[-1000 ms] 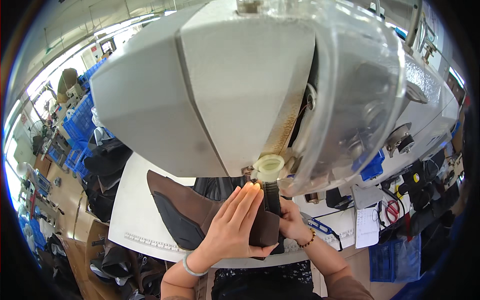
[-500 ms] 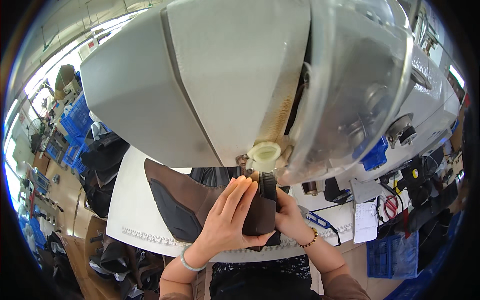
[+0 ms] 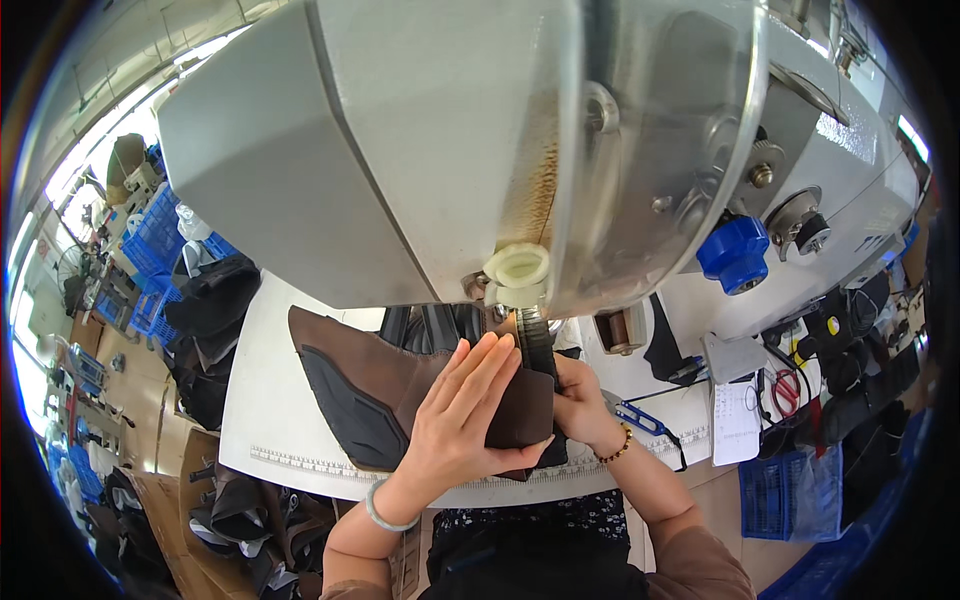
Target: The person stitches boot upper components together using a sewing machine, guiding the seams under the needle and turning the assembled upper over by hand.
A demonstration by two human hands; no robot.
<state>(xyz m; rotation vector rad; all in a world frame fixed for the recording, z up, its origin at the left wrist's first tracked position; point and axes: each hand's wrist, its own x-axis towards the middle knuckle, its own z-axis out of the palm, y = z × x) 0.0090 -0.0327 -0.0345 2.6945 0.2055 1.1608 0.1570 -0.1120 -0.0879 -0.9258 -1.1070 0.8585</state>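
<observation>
A brown and black boot upper point(image 3: 375, 355) lies on the white sewing machine table, under the machine's grey head point(image 3: 290, 170). My left hand point(image 3: 465, 415) rests flat on its brown leather, fingers stretched forward and thumb along the near edge. At the right side of the work, my right hand point(image 3: 580, 400) pinches the upper's edge beside a dark ribbed strip point(image 3: 537, 345). Its fingertips are partly hidden. A pale cream round part point(image 3: 518, 265) hangs just beyond my left fingertips. The needle and stitching point cannot be made out.
Blue thread snips point(image 3: 640, 418) lie right of my right hand. Farther right are a notepad point(image 3: 735, 425), red-handled scissors point(image 3: 786, 392) and a blue crate point(image 3: 765, 500). A ruler strip point(image 3: 310, 462) follows the table's near edge. Boot pieces fill a cardboard box point(image 3: 165, 520) at lower left.
My view has shifted, so the machine head sits higher and more of its blue knob shows. Both hands keep about the same hold on the upper, which has turned slightly at most.
</observation>
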